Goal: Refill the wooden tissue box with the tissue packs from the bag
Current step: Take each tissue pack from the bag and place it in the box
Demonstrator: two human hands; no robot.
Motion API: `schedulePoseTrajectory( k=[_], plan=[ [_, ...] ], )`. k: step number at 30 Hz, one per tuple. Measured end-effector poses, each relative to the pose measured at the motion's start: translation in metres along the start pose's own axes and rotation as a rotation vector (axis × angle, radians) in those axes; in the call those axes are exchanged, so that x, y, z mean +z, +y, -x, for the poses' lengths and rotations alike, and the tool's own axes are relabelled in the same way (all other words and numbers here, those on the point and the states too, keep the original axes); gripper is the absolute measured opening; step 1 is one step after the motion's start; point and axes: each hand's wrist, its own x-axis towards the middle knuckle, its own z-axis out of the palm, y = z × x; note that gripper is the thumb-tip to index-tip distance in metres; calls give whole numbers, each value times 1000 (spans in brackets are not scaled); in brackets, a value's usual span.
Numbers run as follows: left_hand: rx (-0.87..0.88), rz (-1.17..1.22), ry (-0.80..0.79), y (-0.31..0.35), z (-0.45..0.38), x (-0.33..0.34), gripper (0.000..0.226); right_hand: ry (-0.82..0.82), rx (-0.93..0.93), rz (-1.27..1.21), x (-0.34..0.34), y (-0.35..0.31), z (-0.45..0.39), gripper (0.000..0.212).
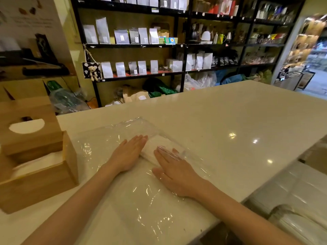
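Observation:
A clear plastic bag [141, 200] lies flat on the white counter, with a white tissue pack [152, 149] inside its far part. My left hand [130, 152] rests flat with fingers together at the pack's left edge. My right hand [174, 171] lies flat on the plastic over the pack's right side. At the left stands the wooden tissue box [40, 181], open, with white tissues [37, 163] inside. Its wooden lid [28, 124], with an oval slot, leans over the box's far end.
The white counter [238, 124] stretches to the right and far side. Black shelves [134, 45] with bagged goods stand behind it. Stacked plastic-wrapped packs [299, 206] sit below the counter's right edge. A green-and-clear bag [65, 99] lies beyond the box.

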Motion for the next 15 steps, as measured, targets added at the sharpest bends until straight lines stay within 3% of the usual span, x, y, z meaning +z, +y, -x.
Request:
schedulePoseTrajectory(
  k=[2,8,15],
  plan=[
    [-4,-64,-20,-1,-3,2,51,-20,-2,2,-1,1,20,100],
    [-22,-25,-82,3,-3,2,100,-37,-49,6,-6,4,79,82],
    [-21,-43,-72,3,-1,2,104,-4,-146,-48,-7,6,130,80]
  ],
)
